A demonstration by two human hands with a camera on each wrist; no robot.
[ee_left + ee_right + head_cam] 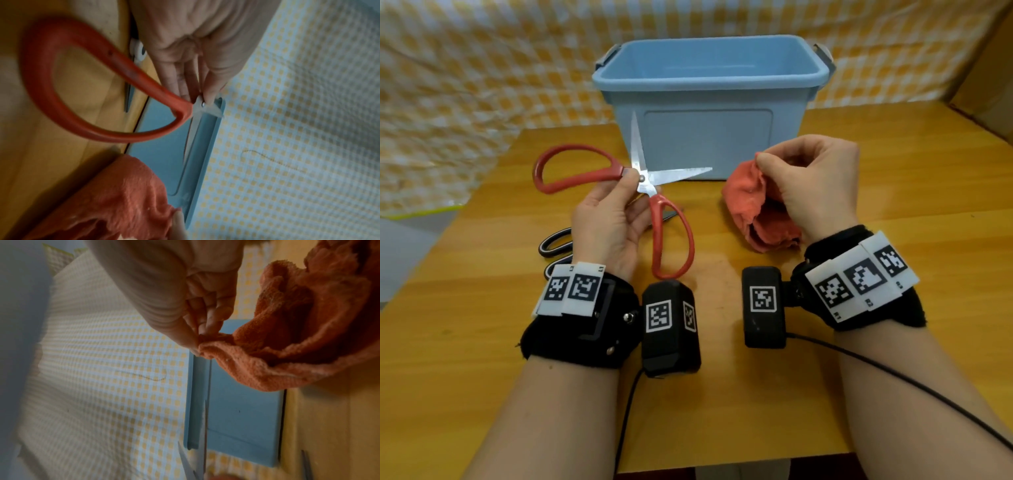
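Observation:
Red-handled scissors (654, 192) with their blades spread wide hang above the wooden table (893, 205). My left hand (613, 219) pinches them at the pivot between thumb and fingers; the left wrist view shows the pivot (202, 104) at my fingertips and one red loop (82, 97). My right hand (815, 181) pinches an edge of a crumpled orange cloth (753, 209), which droops under the palm to the table. The same cloth (298, 337) hangs from my fingers in the right wrist view. One blade (681, 173) points toward the cloth.
An open, empty-looking blue plastic bin (709, 102) stands just behind both hands. A second pair of scissors with black handles (558, 243) lies on the table under my left wrist. A yellow checked cloth (465, 85) hangs behind the table. A cardboard box (989, 85) is at the right.

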